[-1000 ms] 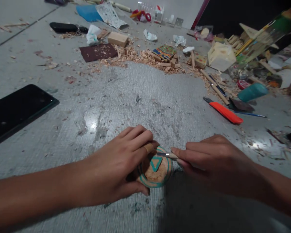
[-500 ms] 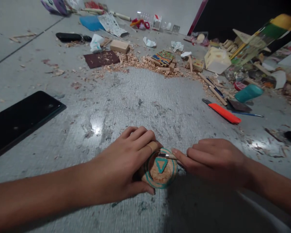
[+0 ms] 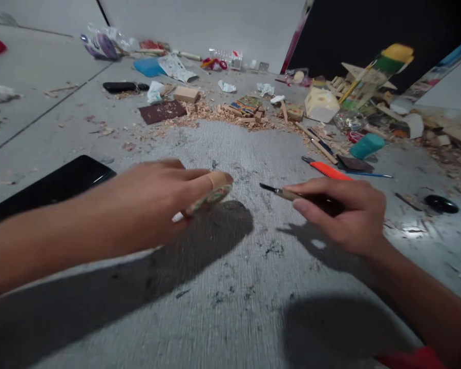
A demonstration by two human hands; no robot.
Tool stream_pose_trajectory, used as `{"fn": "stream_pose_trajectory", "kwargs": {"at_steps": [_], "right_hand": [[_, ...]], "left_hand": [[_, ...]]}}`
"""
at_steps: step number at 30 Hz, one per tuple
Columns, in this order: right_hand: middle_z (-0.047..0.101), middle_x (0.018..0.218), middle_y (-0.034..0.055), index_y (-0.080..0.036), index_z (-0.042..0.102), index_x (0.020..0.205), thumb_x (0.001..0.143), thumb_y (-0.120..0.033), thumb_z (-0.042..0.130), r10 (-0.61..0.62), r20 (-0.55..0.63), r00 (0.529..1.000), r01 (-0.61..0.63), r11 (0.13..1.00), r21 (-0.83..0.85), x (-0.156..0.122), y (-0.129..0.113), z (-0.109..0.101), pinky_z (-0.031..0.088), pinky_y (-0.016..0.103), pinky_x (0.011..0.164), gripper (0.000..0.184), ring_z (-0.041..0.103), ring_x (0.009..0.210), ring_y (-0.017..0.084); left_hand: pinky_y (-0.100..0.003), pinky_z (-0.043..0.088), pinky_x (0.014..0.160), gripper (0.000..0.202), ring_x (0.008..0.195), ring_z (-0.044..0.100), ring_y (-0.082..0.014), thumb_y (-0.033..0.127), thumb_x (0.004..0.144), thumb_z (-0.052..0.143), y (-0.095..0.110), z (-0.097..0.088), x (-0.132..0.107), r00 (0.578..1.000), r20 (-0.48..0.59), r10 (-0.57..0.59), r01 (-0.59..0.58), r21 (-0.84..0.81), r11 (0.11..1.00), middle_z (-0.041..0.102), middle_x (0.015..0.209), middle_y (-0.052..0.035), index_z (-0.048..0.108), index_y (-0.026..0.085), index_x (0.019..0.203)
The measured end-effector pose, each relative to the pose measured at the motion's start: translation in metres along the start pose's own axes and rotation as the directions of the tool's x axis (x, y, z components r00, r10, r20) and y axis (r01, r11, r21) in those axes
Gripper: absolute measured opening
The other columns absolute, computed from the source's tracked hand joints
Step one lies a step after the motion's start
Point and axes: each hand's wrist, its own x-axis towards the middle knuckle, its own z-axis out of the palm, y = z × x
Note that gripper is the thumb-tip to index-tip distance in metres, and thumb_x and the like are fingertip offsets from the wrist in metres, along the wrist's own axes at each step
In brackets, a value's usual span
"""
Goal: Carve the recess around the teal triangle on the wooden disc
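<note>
My left hand (image 3: 169, 192), with a tan bandage round one finger, is closed on a round wooden disc (image 3: 211, 200) marked with teal lines. The disc is tilted so its face is seen nearly edge-on, and motion blurs it. It hangs above the grey floor, with its shadow to the right. My right hand (image 3: 340, 210) grips a small carving knife (image 3: 278, 190) by its wooden handle. The dark blade points left toward the disc, apart from it. Just behind my right hand lies an orange utility knife (image 3: 330, 170), partly covered by the fingers.
A black phone (image 3: 57, 184) lies to the left, partly behind my left arm. Wood shavings (image 3: 207, 114) spread across the back, with brown sandpaper (image 3: 163, 111) and a wooden block (image 3: 186, 95). At right are a teal cylinder (image 3: 368, 146) and a round black object (image 3: 441, 203).
The knife has come away from the disc. My left hand has raised and tilted the disc, moving up and left; my right hand has moved upward. The camera view has shifted.
</note>
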Motion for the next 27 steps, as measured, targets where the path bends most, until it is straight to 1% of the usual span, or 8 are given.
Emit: {"fn": "stream_pose_trajectory", "kwargs": {"at_steps": [2,6,12,16,18,20,24,27], "right_hand": [[0.081,0.093,0.0012,-0.027,0.076,0.103,0.095,-0.027,0.068,0.005,-0.019,1.0,-0.005,1.0,-0.003,-0.001,0.004,0.0,0.047,0.027,0.052,0.012,0.067,0.062,0.013],[0.08,0.091,0.0025,-0.024,0.076,0.102,0.095,-0.025,0.068,-0.045,0.003,0.999,0.045,0.999,-0.011,-0.009,0.016,0.001,0.049,0.028,0.056,0.011,0.069,0.066,0.014],[0.081,0.094,0.0029,-0.022,0.076,0.103,0.095,-0.022,0.067,-0.092,0.008,0.996,0.092,0.996,-0.007,-0.014,0.022,-0.001,0.054,0.028,0.065,0.012,0.073,0.073,0.015],[0.08,0.104,0.0043,-0.024,0.073,0.114,0.099,-0.024,0.064,-0.103,-0.006,0.995,0.103,0.995,-0.014,-0.015,0.017,-0.004,0.057,0.03,0.076,0.018,0.076,0.088,0.017],[0.079,0.103,0.004,-0.024,0.07,0.117,0.101,-0.022,0.061,-0.15,-0.02,0.988,0.149,0.988,-0.039,-0.016,0.011,-0.005,0.056,0.03,0.08,0.019,0.074,0.09,0.017],[0.077,0.1,0.0035,-0.023,0.066,0.116,0.102,-0.018,0.057,-0.215,-0.01,0.976,0.215,0.975,-0.053,-0.017,0.004,-0.006,0.054,0.03,0.08,0.017,0.072,0.088,0.016],[0.072,0.094,0.0036,-0.022,0.06,0.116,0.097,-0.017,0.059,-0.286,0.086,0.955,0.286,0.958,0.005,-0.022,-0.008,-0.005,0.051,0.032,0.074,0.02,0.066,0.085,0.018],[0.07,0.091,0.0015,-0.023,0.058,0.118,0.092,-0.016,0.064,-0.269,0.156,0.95,0.263,0.963,0.058,-0.027,-0.012,-0.001,0.049,0.031,0.07,0.028,0.063,0.078,0.016]], "left_hand": [[-0.047,0.042,0.094,0.062,0.091,0.058,-0.0245,0.002,0.093,0.029,-0.006,-0.012,-0.003,0.994,0.084,0.065,-0.09,0.336,0.938,0.066,0.104,-0.0061,0.049,0.024,0.148],[-0.05,0.043,0.096,0.064,0.09,0.06,-0.0278,0.0,0.088,0.027,-0.014,-0.017,-0.007,0.958,0.137,0.252,-0.287,0.424,0.859,0.069,0.112,-0.0095,0.06,0.027,0.136],[-0.049,0.034,0.111,0.069,0.103,0.058,-0.022,-0.006,0.095,0.015,-0.006,-0.022,-0.018,0.977,0.151,0.148,-0.19,0.324,0.927,0.069,0.121,-0.0044,0.06,0.025,0.137],[-0.053,0.035,0.109,0.053,0.098,0.061,-0.0261,0.008,0.098,0.036,0.006,-0.021,-0.026,0.999,0.033,0.03,-0.036,0.209,0.977,0.071,0.102,-0.0034,0.059,0.028,0.141],[-0.047,0.044,0.099,0.049,0.093,0.064,-0.0259,0.017,0.093,0.053,0.014,-0.013,-0.026,0.993,0.027,-0.112,0.109,0.083,0.991,0.071,0.102,-0.0023,0.058,0.03,0.14],[-0.038,0.052,0.09,0.058,0.096,0.068,-0.026,0.028,0.083,0.071,0.022,-0.001,-0.023,0.985,0.085,-0.153,0.168,-0.211,0.963,0.071,0.114,-0.0031,0.054,0.028,0.138],[-0.034,0.055,0.094,0.072,0.112,0.068,-0.0259,0.032,0.074,0.084,0.033,0.027,-0.012,0.985,0.144,-0.097,0.17,-0.698,0.696,0.069,0.125,-0.0048,0.048,0.026,0.136],[-0.034,0.056,0.094,0.071,0.111,0.068,-0.025,0.03,0.071,0.086,0.042,0.038,-0.008,0.982,0.189,-0.033,0.181,-0.859,0.479,0.069,0.122,-0.0058,0.049,0.023,0.131]]}}
